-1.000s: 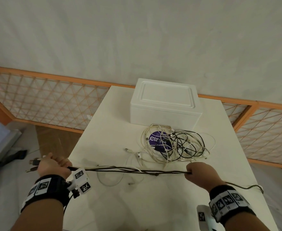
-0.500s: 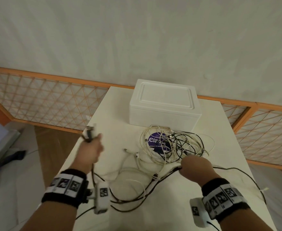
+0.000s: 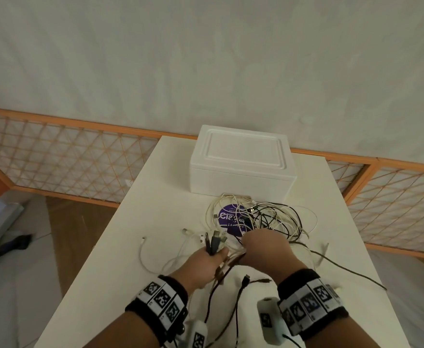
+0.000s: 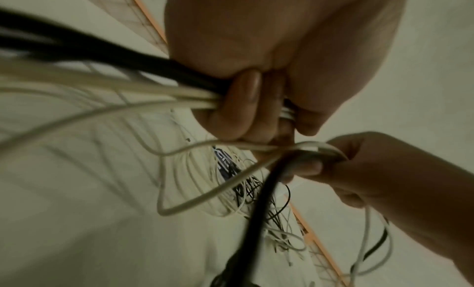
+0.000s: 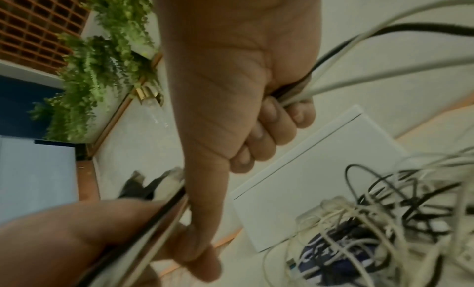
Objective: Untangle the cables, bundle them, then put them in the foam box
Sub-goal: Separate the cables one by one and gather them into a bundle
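A: Head view first: both hands have come together just in front of the tangled pile, which sits against the near wall of the foam box. A second ago they were spread wide, pulling a few cables taut between them.

B: So the stretch has been folded in half?

A: That's my reading. The left hand is clenched around the held cables, dark and white strands together, with the plug ends sticking up out of the fist toward the foam box. The right hand touches it, fingers curled around a black and a white strand.

B: Is the fold passed across yet?

A: Hard to say; the wrist views are blurred where the fists meet. Slack now droops in loops over the worktop on the near side of the pile.

B: What does that mean for the job?

A: Likely the first bundle is being formed. Most cables remain knotted in the pile, and the foam box has its lid on, so nothing is stowed.
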Demonstrator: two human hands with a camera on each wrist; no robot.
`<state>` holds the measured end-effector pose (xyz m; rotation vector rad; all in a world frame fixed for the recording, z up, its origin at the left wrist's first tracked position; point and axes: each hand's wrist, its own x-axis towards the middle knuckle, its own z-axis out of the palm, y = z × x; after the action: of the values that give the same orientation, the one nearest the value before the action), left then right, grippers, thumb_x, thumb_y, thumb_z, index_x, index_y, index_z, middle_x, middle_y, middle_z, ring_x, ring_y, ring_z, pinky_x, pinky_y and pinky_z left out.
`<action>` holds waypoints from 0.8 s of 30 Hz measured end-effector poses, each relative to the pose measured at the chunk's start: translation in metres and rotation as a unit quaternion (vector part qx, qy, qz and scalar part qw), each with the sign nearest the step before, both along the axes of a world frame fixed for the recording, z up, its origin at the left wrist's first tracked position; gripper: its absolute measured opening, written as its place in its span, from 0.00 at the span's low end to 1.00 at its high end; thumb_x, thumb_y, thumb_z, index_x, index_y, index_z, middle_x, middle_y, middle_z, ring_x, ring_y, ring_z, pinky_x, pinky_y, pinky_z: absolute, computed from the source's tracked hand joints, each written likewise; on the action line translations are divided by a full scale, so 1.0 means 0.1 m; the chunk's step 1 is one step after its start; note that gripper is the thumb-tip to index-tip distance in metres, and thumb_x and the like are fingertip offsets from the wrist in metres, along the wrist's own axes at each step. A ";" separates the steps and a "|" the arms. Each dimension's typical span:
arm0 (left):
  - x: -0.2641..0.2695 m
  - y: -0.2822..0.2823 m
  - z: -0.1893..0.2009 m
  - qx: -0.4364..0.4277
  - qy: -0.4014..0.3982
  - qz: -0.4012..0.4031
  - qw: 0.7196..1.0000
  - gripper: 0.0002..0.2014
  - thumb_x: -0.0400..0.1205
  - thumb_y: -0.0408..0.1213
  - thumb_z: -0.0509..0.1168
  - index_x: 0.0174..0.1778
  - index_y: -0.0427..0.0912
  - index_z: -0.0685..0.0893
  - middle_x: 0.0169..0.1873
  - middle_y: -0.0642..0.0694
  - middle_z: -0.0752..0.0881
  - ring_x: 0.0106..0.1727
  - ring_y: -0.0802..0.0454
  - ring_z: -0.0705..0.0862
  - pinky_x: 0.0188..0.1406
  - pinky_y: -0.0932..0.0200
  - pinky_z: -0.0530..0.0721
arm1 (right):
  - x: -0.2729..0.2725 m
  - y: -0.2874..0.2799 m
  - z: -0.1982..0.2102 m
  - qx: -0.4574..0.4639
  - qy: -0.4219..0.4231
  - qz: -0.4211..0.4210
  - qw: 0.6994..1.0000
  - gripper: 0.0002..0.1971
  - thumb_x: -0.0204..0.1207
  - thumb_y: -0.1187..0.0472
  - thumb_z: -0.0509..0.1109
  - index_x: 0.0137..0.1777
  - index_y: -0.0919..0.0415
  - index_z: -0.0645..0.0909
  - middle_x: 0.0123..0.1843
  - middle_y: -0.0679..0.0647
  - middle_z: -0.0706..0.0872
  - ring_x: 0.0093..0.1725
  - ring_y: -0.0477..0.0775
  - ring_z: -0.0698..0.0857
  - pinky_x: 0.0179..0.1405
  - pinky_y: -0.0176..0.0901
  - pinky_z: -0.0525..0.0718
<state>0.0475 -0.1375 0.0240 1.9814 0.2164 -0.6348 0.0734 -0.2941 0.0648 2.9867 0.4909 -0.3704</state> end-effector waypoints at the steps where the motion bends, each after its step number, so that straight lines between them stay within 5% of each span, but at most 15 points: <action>1: -0.02 0.00 -0.01 -0.034 0.032 -0.007 0.999 0.22 0.85 0.57 0.54 0.48 0.42 0.82 0.33 0.45 0.87 0.18 0.58 0.69 0.18 0.66 0.65 | 0.00 -0.03 -0.01 -0.007 -0.006 0.000 1.000 0.24 0.68 0.29 0.64 0.39 0.52 0.77 0.36 0.48 0.80 0.39 0.53 0.80 0.38 0.41 0.76; 3: -0.06 -0.02 -0.01 -0.112 0.085 -0.016 0.990 0.25 0.85 0.58 0.52 0.54 0.38 0.81 0.34 0.43 0.90 0.16 0.58 0.62 0.15 0.67 0.59 | -0.01 -0.03 -0.05 -0.008 -0.014 0.005 1.000 0.21 0.72 0.33 0.61 0.39 0.52 0.77 0.37 0.49 0.82 0.39 0.54 0.81 0.39 0.42 0.77; 4: -0.07 -0.04 0.01 -0.130 0.091 -0.018 0.987 0.26 0.85 0.59 0.52 0.49 0.37 0.81 0.30 0.44 0.88 0.16 0.58 0.61 0.16 0.67 0.58 | -0.02 -0.01 -0.06 -0.001 -0.020 0.006 1.000 0.19 0.73 0.37 0.61 0.39 0.53 0.77 0.35 0.48 0.81 0.39 0.54 0.81 0.38 0.41 0.77; 6: -0.07 -0.03 0.04 -0.108 0.055 -0.014 0.992 0.25 0.85 0.59 0.52 0.36 0.41 0.77 0.19 0.50 0.77 0.16 0.57 0.62 0.17 0.66 0.59 | -0.04 0.02 -0.08 0.026 -0.031 0.001 0.999 0.20 0.72 0.36 0.62 0.40 0.54 0.80 0.33 0.47 0.78 0.40 0.54 0.83 0.35 0.40 0.74; 9: 0.04 0.12 0.06 -0.063 -0.029 0.000 0.998 0.22 0.85 0.55 0.57 0.34 0.43 0.81 0.19 0.52 0.72 0.19 0.57 0.66 0.20 0.64 0.63 | -0.07 -0.17 -0.07 0.032 -0.056 -0.020 0.998 0.26 0.71 0.28 0.59 0.41 0.52 0.79 0.35 0.46 0.78 0.40 0.51 0.82 0.31 0.40 0.70; 13: 0.11 0.46 0.05 -0.059 -0.051 0.042 0.996 0.21 0.84 0.51 0.61 0.31 0.40 0.81 0.16 0.52 0.69 0.16 0.58 0.63 0.16 0.65 0.60 | -0.11 -0.84 -0.13 0.016 -0.049 -0.155 0.987 0.11 0.75 0.47 0.59 0.45 0.51 0.79 0.47 0.47 0.86 0.51 0.51 0.85 0.42 0.39 0.77; 15: 0.10 0.56 0.03 -0.048 -0.050 0.036 0.997 0.21 0.84 0.51 0.61 0.30 0.40 0.80 0.15 0.52 0.69 0.17 0.58 0.62 0.16 0.65 0.58 | -0.13 -1.10 -0.19 0.011 -0.045 -0.209 0.977 0.07 0.73 0.50 0.59 0.38 0.51 0.75 0.42 0.46 0.84 0.50 0.51 0.85 0.39 0.38 0.75; 19: 0.12 0.70 0.03 -0.054 -0.028 0.073 0.995 0.21 0.84 0.51 0.62 0.32 0.39 0.81 0.16 0.52 0.69 0.18 0.57 0.62 0.18 0.64 0.57 | -0.23 -1.58 -0.34 0.022 -0.036 -0.290 0.956 0.14 0.75 0.50 0.63 0.30 0.53 0.72 0.31 0.44 0.78 0.38 0.50 0.81 0.31 0.37 0.72; 24: 0.07 0.59 0.05 -0.091 -0.024 0.030 0.995 0.20 0.85 0.50 0.60 0.35 0.38 0.82 0.17 0.50 0.73 0.17 0.58 0.61 0.17 0.64 0.57 | -0.25 -1.77 -0.42 0.029 -0.024 -0.335 0.942 0.11 0.74 0.54 0.64 0.32 0.55 0.77 0.31 0.47 0.80 0.34 0.46 0.79 0.27 0.37 0.68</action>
<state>0.0542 -0.0785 0.0292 1.8065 0.1823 -0.5483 0.0483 -0.4713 0.0224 3.1198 -0.5529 -0.3222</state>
